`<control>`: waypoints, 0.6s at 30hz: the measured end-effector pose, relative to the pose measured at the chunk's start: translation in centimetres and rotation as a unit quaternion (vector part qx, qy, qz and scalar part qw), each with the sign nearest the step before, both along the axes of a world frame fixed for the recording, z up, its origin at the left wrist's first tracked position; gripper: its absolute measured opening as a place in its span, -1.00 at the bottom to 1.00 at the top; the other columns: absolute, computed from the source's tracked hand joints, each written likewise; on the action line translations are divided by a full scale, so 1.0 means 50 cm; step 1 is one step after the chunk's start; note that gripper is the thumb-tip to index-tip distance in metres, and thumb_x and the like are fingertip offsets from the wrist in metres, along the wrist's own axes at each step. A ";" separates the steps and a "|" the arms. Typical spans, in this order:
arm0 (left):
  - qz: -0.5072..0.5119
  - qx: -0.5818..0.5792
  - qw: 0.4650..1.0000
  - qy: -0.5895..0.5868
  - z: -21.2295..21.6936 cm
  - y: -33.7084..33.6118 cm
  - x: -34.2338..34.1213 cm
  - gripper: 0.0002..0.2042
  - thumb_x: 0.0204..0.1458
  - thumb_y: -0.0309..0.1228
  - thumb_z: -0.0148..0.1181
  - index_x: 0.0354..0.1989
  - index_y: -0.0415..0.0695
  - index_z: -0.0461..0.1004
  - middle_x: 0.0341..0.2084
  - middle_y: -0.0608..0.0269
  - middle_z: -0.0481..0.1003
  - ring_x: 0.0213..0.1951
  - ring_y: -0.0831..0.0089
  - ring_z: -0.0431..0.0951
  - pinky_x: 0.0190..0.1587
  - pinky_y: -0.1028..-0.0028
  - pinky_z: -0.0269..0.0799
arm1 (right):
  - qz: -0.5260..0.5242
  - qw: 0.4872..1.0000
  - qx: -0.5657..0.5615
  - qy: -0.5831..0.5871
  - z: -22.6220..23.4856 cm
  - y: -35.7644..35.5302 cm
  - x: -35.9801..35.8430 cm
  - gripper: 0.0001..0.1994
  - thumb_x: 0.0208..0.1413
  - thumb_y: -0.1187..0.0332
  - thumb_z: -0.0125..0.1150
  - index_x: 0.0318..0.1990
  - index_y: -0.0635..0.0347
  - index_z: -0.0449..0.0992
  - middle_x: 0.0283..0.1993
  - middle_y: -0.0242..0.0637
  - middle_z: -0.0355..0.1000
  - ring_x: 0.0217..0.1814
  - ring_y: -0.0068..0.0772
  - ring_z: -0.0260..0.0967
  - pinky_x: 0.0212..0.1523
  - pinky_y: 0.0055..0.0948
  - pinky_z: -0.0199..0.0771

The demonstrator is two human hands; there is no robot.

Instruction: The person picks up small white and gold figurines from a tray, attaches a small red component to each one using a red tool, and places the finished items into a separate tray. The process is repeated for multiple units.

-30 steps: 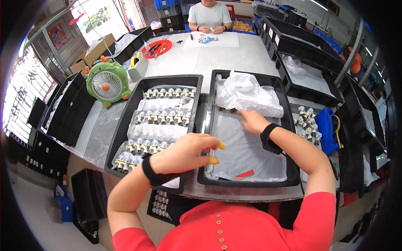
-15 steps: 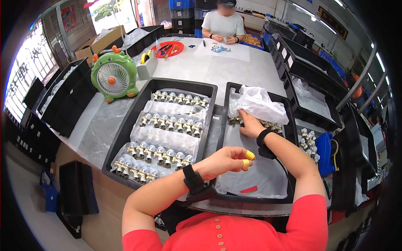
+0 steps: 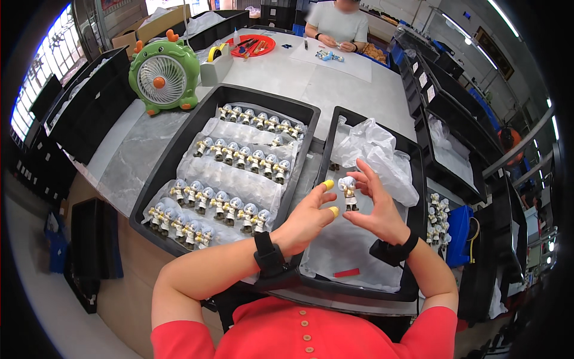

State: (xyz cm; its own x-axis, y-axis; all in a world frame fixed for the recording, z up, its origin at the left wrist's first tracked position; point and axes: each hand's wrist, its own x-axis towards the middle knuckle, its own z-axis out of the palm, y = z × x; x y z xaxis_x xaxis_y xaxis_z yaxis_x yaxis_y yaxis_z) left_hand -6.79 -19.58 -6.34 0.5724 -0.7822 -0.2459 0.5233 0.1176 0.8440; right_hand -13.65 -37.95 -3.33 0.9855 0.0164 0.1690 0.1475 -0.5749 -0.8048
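Observation:
Over the right-hand black tray (image 3: 412, 281), my right hand (image 3: 382, 218) holds a small figurine (image 3: 349, 194) upright between thumb and fingers. It has pale hair, a white top and a dark base. Just left of it is my left hand (image 3: 308, 218), its thumb and forefinger apart and wrapped in yellow at the tips, with nothing between them. A crumpled white plastic sheet (image 3: 371, 140) lies at the tray's far end and hides most of what is under it. The left-hand black tray (image 3: 173, 140) has several rows of similar figurines (image 3: 239, 155) on white sheeting.
A red strip (image 3: 347, 273) lies in the near part of the right tray. Beyond the left tray stand a green fan (image 3: 164, 75) and a red plate of tools (image 3: 254, 46). More figurines (image 3: 437, 218) and a blue bin (image 3: 459, 233) are at right. Another person (image 3: 338, 27) sits across the table.
My right hand has come out from beside the plastic sheet toward me, now with a figurine in it. My left hand has shifted up and left, beside it. The view has shifted somewhat.

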 end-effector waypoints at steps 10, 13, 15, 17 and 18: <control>0.006 -0.069 0.994 -0.085 0.029 -0.002 0.001 -0.39 0.03 -0.61 0.13 0.28 -0.17 0.07 0.11 0.12 0.22 0.06 0.37 0.40 0.06 0.41 0.38 | 0.043 0.988 0.051 -0.141 -0.045 0.014 -0.015 -0.05 -0.18 0.57 0.34 0.37 0.04 -0.11 0.27 -0.14 0.19 0.21 -0.22 0.26 0.19 -0.32 0.27; 0.017 -0.052 0.993 -0.105 0.035 -0.004 -0.005 -0.40 0.00 -0.60 0.18 0.25 -0.18 0.11 0.08 0.13 0.24 0.04 0.37 0.41 0.03 0.42 0.42 | 0.049 0.985 0.041 -0.159 -0.046 0.013 -0.016 -0.05 -0.19 0.57 0.36 0.37 0.05 -0.10 0.27 -0.15 0.20 0.20 -0.22 0.27 0.17 -0.33 0.29; 0.025 -0.048 0.991 -0.119 0.031 -0.004 -0.005 -0.43 0.01 -0.60 0.16 0.23 -0.19 0.13 0.08 0.13 0.25 0.01 0.39 0.43 -0.03 0.45 0.44 | 0.051 0.985 0.049 -0.160 -0.048 0.013 -0.018 -0.04 -0.20 0.56 0.37 0.37 0.05 -0.10 0.26 -0.15 0.20 0.20 -0.22 0.27 0.16 -0.32 0.30; 0.028 -0.043 0.991 -0.122 0.031 -0.005 -0.005 -0.44 0.02 -0.59 0.15 0.23 -0.19 0.13 0.08 0.12 0.26 0.00 0.39 0.44 -0.03 0.44 0.44 | 0.048 0.985 0.057 -0.153 -0.050 0.013 -0.021 -0.03 -0.21 0.55 0.38 0.37 0.06 -0.10 0.26 -0.15 0.21 0.19 -0.22 0.27 0.16 -0.31 0.30; 0.026 -0.039 0.992 -0.118 0.033 -0.005 -0.005 -0.44 0.02 -0.59 0.15 0.23 -0.19 0.12 0.07 0.10 0.27 0.01 0.38 0.43 0.00 0.43 0.43 | 0.048 0.985 0.059 -0.152 -0.049 0.014 -0.021 -0.03 -0.21 0.55 0.39 0.37 0.06 -0.10 0.25 -0.15 0.21 0.19 -0.23 0.28 0.14 -0.31 0.31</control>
State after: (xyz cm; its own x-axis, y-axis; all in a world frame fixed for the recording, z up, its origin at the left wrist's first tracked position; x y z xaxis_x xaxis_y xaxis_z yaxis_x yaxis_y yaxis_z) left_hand -7.05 -19.83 -4.71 0.6475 -0.7610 -0.0405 0.3045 0.2096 0.9292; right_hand -14.69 -37.27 -5.78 0.8836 0.0697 0.4631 0.4420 -0.4509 -0.7754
